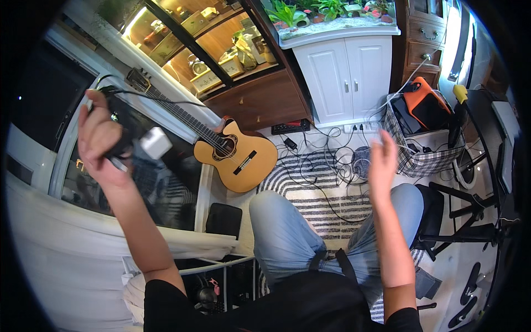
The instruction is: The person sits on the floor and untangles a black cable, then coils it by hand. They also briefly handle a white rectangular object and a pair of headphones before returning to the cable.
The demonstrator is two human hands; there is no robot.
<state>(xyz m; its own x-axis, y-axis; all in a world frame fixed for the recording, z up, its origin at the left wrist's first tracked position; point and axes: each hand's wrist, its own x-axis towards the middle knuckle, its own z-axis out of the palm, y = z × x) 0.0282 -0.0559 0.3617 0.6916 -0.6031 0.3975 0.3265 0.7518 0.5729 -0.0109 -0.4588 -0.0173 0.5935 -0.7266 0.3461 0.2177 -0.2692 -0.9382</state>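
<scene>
Raised at the left, my left hand (pixel 99 141) grips a bundle of black cable (pixel 120 120); a blurred white block (pixel 155 143), perhaps a power adapter, hangs beside it. One black strand trails from the bundle to the right, across the neck of an acoustic guitar (pixel 236 170). Above my right knee is my right hand (pixel 383 166), motion-blurred, its fingers extended and no held object visible. Beyond it, a tangle of black and white cables (pixel 340 159) spreads over the striped rug (pixel 315 178). A white power strip (pixel 361 128) with plugs in it lies behind the tangle.
A plaid fabric basket (pixel 431 162) at the right holds an orange-edged case (pixel 427 101) and dark devices. Behind stand a white aquarium cabinet (pixel 344 79) and a lit display cabinet (pixel 253 108). Black stand legs (pixel 464 203) are right of my knee; a white-framed rack (pixel 224 265) is at lower left.
</scene>
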